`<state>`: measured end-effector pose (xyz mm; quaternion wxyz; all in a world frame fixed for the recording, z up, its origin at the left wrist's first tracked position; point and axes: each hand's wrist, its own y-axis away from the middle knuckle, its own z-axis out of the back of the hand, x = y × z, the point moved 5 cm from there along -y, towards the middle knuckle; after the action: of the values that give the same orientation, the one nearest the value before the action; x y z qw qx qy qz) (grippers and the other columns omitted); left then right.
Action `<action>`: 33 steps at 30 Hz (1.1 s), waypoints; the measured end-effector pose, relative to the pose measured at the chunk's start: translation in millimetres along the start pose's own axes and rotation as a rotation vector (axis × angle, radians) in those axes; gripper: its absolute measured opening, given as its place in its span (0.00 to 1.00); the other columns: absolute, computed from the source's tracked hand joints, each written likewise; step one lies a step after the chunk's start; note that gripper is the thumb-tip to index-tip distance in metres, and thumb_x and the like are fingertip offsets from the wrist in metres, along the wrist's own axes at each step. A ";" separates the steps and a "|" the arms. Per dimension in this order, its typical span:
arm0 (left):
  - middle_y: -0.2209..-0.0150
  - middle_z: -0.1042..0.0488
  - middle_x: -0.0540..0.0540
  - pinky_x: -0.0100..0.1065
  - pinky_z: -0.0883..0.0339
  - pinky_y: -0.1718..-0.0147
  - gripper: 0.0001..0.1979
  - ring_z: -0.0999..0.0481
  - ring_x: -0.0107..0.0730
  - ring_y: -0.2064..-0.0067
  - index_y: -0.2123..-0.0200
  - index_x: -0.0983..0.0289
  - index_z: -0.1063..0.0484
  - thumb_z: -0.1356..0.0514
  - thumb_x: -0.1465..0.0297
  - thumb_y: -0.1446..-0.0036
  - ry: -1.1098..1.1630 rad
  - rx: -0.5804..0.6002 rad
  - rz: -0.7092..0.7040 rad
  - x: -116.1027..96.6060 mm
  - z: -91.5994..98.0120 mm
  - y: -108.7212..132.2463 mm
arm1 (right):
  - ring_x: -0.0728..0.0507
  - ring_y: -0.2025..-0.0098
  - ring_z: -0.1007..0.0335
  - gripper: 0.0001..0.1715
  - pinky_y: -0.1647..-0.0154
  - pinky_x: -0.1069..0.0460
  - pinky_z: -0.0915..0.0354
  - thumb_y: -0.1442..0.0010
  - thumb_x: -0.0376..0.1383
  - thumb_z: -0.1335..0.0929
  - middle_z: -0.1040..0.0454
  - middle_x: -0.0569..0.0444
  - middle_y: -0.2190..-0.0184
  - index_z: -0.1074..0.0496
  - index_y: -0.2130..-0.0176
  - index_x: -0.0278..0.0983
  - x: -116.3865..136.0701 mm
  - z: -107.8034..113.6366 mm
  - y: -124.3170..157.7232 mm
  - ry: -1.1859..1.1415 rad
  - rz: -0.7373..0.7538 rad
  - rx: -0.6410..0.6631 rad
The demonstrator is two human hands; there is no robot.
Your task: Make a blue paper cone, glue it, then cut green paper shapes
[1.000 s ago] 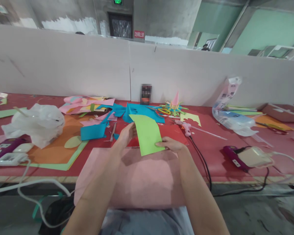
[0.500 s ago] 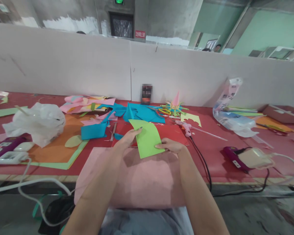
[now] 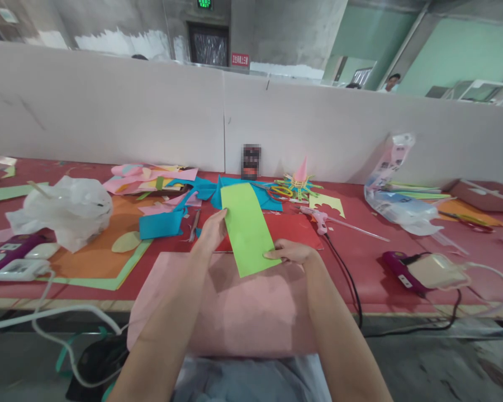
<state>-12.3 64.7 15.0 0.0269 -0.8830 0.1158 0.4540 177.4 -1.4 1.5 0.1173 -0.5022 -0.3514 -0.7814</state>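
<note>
A bright green sheet of paper (image 3: 249,231) is held up in front of me over the pink sheet (image 3: 251,312) at the table's near edge. My right hand (image 3: 292,251) pinches its lower right corner, thumb on the front. At the left edge is my left hand (image 3: 214,230), closed on the paper, its fingers mostly hidden behind. Behind the green sheet lie red paper (image 3: 295,226) and blue paper (image 3: 270,201). Yellow-handled scissors (image 3: 280,192) rest beside a small model with a pink cone (image 3: 300,173). A pink glue gun (image 3: 318,219) lies to the right.
On the left are a crumpled white plastic bag (image 3: 67,209), orange paper (image 3: 88,265) and a power strip (image 3: 19,251). A second power strip (image 3: 406,272) with cables sits right. Paper scraps (image 3: 146,178) lie along the back, below a white partition (image 3: 109,106). People are partly visible beyond.
The green paper's upper end has straightened and risen flatter towards me. My left thumb has moved off its front to the left edge. My right hand keeps its corner grip.
</note>
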 end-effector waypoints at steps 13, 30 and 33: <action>0.56 0.26 0.59 0.37 0.33 0.58 0.26 0.27 0.40 0.55 0.56 0.65 0.30 0.51 0.51 0.45 -0.050 0.133 0.023 -6.3 -4.6 4.3 | 0.56 0.81 0.57 0.25 0.81 0.57 0.57 0.58 0.53 0.31 0.48 0.64 0.83 0.35 0.75 0.33 -0.2 6.7 -1.7 -0.033 0.048 -0.116; 0.58 0.25 0.62 0.39 0.33 0.59 0.18 0.25 0.42 0.59 0.63 0.68 0.26 0.34 0.66 0.59 -0.343 0.214 0.175 24.9 -4.2 2.7 | 0.56 0.82 0.59 0.25 0.82 0.57 0.60 0.56 0.53 0.31 0.49 0.64 0.83 0.35 0.74 0.33 -2.4 6.6 -1.5 -0.029 0.052 -0.021; 0.62 0.23 0.60 0.37 0.32 0.61 0.15 0.24 0.39 0.63 0.65 0.67 0.25 0.35 0.66 0.57 -0.281 0.159 0.094 18.1 1.8 -2.9 | 0.56 0.82 0.59 0.25 0.82 0.57 0.60 0.57 0.52 0.31 0.50 0.64 0.84 0.36 0.75 0.34 -2.6 5.5 0.4 -0.018 0.021 -0.005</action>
<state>-2.9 64.6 -0.9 0.0914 -0.7995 0.1875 0.5633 182.7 1.5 0.8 0.1213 -0.5133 -0.3453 -0.7762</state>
